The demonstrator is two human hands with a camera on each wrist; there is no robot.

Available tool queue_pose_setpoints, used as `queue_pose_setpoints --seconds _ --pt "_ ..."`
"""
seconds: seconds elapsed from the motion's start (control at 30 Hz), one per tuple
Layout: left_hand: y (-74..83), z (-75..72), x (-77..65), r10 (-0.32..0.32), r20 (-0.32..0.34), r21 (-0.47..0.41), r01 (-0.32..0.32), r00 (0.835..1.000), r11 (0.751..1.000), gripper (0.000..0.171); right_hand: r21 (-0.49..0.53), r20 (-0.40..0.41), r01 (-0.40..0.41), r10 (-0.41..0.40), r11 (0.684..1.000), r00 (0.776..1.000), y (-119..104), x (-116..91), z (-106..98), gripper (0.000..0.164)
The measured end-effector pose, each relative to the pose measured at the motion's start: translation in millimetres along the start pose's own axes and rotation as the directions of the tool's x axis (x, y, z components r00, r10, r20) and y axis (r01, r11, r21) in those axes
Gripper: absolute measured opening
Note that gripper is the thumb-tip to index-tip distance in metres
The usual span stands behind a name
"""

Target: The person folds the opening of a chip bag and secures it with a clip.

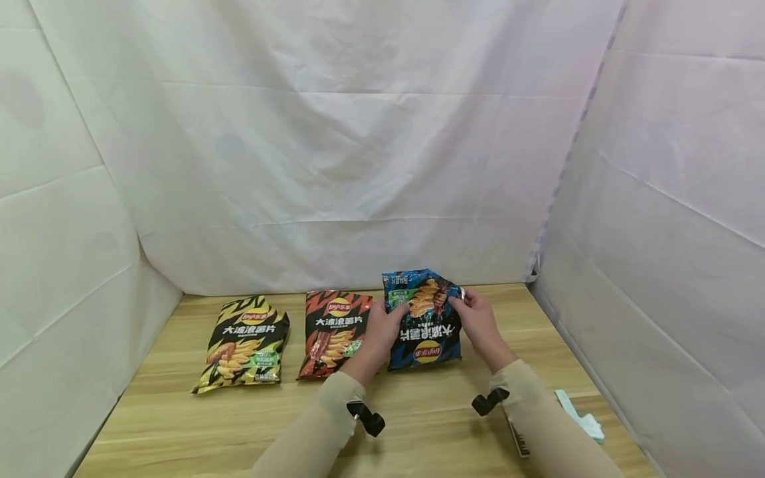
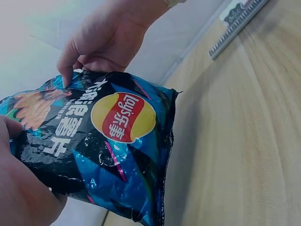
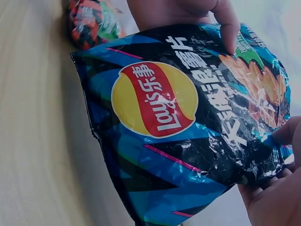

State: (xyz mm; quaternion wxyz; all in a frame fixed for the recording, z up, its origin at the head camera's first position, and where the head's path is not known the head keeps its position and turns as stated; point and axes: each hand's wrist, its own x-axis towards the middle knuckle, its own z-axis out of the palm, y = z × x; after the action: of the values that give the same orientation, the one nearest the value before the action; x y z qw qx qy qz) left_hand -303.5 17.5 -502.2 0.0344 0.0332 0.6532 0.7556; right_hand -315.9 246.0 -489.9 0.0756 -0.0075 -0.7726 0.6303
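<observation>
A blue and black bag of Lay's chips (image 1: 421, 338) is held upside down between both hands, its round logo toward the person. My left hand (image 1: 382, 330) grips its left side, thumb on the front, in the head view. The right hand (image 1: 479, 326) grips the opposite side, its thumb pressing near the printed food picture. In the left wrist view the bag (image 2: 117, 155) looks puffed, with its sealed edge over the wood. A red and black chip bag (image 1: 335, 332) lies just left of the left hand, partly covered by it.
A yellow and black chip bag (image 1: 245, 342) lies at the left of the wooden table (image 1: 239, 431). At the right, a pale green strip-like item (image 1: 580, 417) and a dark-marked flat object (image 1: 518, 438) lie by the right forearm. White cloth (image 1: 335, 166) hangs around the table.
</observation>
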Motion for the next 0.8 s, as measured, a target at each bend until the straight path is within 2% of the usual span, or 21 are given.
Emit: queue_pose_setpoints --seconds 0.1,0.2,0.33,0.47,0.67,0.8 --pt "7.2 -1.7 -2.9 0.010 0.011 0.009 -0.010 1.000 1.000 0.042 0.008 0.008 0.014 -0.014 1.000 1.000 -7 -2 -1 0.022" --pt "11.3 -5.0 -4.4 0.024 0.026 0.055 -0.026 0.999 0.998 0.046 0.014 0.015 0.023 -0.024 1.000 1.000 -11 -3 -1 0.019" --pt "15.1 -7.3 -6.7 0.019 0.017 0.127 -0.021 1.000 0.992 0.064 0.020 0.039 0.029 -0.030 0.999 0.999 -15 -6 -3 0.020" --pt "18.6 -9.6 -8.7 0.010 0.010 0.166 -0.011 1.000 0.986 0.071 0.024 0.067 0.040 -0.042 0.999 0.997 -19 -8 -5 0.021" --pt "25.5 -17.2 -11.3 0.026 0.080 0.155 -0.038 0.996 0.987 0.059 0.038 0.083 0.065 -0.068 0.997 0.994 -25 -14 -4 0.016" --pt "31.9 -24.2 -17.8 0.038 0.103 0.161 -0.054 0.994 0.985 0.059 0.071 0.096 0.084 -0.091 0.994 0.991 -28 -18 -2 0.016"
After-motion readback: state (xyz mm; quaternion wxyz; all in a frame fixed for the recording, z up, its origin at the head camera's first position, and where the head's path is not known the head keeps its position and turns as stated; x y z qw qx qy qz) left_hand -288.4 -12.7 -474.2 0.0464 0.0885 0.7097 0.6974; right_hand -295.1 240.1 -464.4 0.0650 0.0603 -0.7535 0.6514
